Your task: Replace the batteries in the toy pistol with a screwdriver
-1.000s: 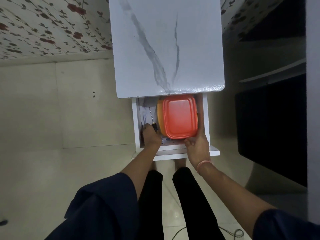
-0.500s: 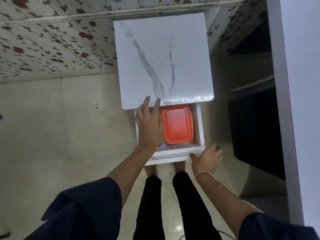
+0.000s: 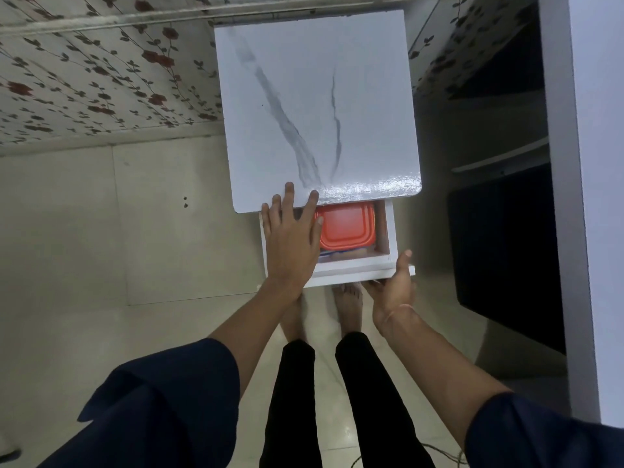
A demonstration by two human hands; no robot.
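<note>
My left hand (image 3: 290,241) lies flat with straight fingers over the left part of the open white drawer (image 3: 354,273). Its fingertips reach the front edge of the marble-patterned table top (image 3: 317,113). My right hand (image 3: 393,288) is against the drawer's front panel at its right end, thumb up and fingers hidden below the panel. An orange lidded box (image 3: 347,228) fills the right part of the drawer. Neither a toy pistol nor a screwdriver is in sight, and my left hand covers the drawer's left part.
The small table stands against a floral-papered wall (image 3: 101,79) on a pale tiled floor (image 3: 118,248). A dark cabinet (image 3: 506,248) and a white panel (image 3: 591,197) are on the right. My bare feet (image 3: 347,302) are just below the drawer front.
My left hand has come up out of the drawer, where it was at a screwdriver's handle, and spread flat. My right hand moved from the drawer's right side to its front panel, and less of the drawer shows.
</note>
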